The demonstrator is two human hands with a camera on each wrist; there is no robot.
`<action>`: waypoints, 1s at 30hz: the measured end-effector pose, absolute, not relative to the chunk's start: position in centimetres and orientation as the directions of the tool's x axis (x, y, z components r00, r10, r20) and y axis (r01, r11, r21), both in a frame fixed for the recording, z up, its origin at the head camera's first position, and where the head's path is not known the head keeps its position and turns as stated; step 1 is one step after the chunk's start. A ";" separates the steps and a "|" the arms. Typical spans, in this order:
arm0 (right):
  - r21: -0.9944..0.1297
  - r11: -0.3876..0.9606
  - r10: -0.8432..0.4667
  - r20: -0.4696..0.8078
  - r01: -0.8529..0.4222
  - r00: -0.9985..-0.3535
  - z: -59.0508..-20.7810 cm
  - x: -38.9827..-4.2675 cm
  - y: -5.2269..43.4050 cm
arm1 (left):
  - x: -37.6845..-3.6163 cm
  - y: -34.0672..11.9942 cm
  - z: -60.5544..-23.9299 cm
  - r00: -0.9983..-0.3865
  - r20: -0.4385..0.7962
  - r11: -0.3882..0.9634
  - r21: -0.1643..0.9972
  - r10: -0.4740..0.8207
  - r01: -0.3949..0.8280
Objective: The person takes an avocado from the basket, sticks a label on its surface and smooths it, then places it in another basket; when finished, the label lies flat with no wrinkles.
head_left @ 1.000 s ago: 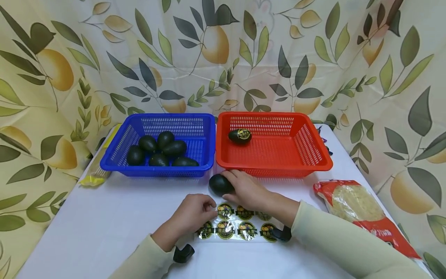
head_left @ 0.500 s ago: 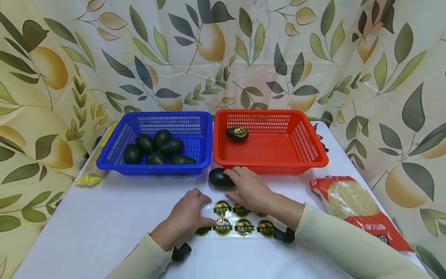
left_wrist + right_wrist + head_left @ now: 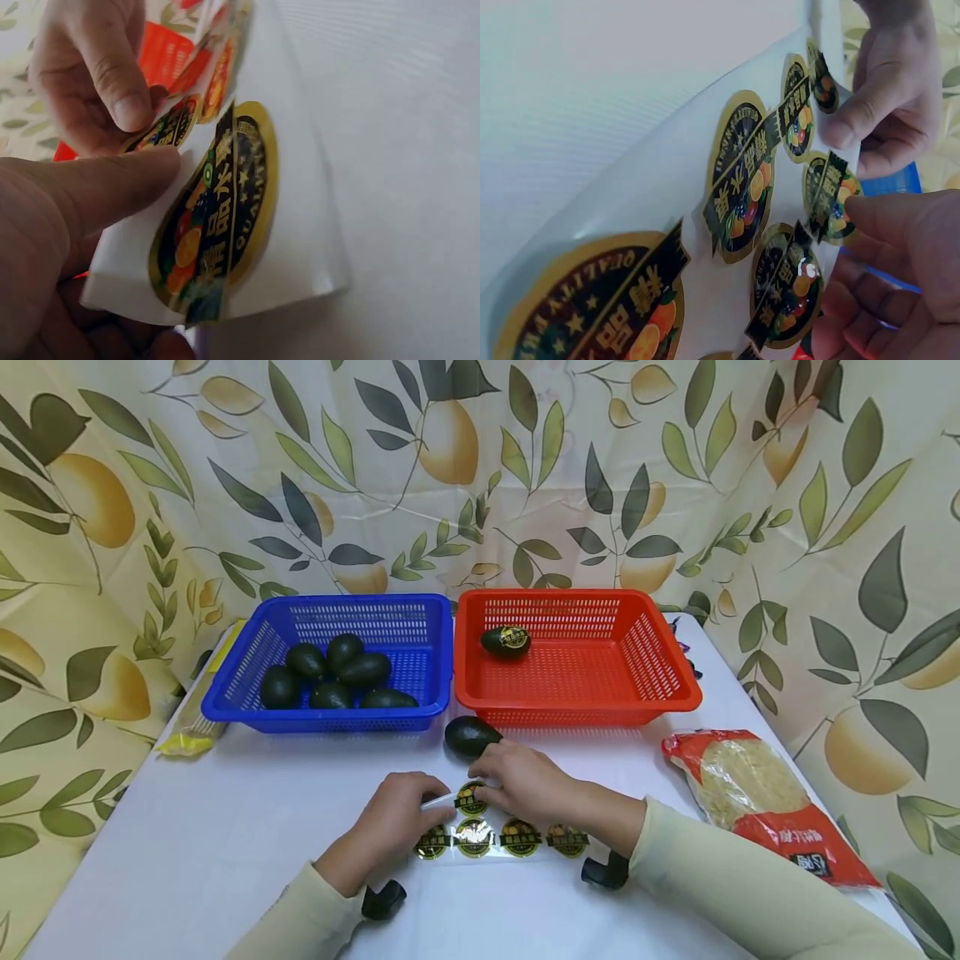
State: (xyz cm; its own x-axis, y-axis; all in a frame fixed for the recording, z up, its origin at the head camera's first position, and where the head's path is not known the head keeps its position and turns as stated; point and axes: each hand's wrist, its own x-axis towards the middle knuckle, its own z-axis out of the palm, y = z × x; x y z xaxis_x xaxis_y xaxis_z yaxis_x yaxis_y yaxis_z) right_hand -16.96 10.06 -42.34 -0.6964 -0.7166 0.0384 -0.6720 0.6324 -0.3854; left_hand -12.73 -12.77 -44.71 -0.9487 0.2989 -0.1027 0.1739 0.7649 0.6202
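Head view: sticker sheet [image 3: 497,838], between the table's [image 3: 225,827] left and right edges; left hand [image 3: 392,820] pinching its left end, right hand [image 3: 527,783] its far edge.

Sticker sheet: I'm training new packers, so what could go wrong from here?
The sticker sheet is bent where the left hand and right hand pinch it, so the label under the right thumb could crease or tear if peeled roughly. The loose avocado lies on the table close by the right hand; a knock might roll it.
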 end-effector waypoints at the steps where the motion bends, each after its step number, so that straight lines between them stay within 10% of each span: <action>1: -0.397 0.629 -0.713 0.048 -0.668 -0.700 -42.3 -17.0 10.0 | -12.8 -12.9 -44.7 -0.948 -0.109 0.750 0.641 0.299 0.163; 17: -0.476 0.551 -0.691 0.199 -0.685 -0.695 -42.0 -16.4 10.5 | -13.3 -13.9 -43.9 -0.919 -0.272 0.532 0.842 0.284 -0.085; 30: -0.666 0.518 -0.658 0.089 -0.536 -0.747 -41.3 -16.5 11.8 | -13.1 -13.2 -44.0 -0.930 -0.266 0.663 0.748 0.255 -0.032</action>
State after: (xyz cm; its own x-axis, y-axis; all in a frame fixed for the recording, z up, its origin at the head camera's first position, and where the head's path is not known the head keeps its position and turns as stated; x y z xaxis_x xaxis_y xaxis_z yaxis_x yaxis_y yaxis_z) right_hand -16.48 11.84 -41.34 -0.7475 -0.6583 0.0890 -0.5359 0.5184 -0.6664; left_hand -13.08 -13.16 -43.96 -0.9295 0.2550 -0.2663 -0.0323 0.6632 0.7477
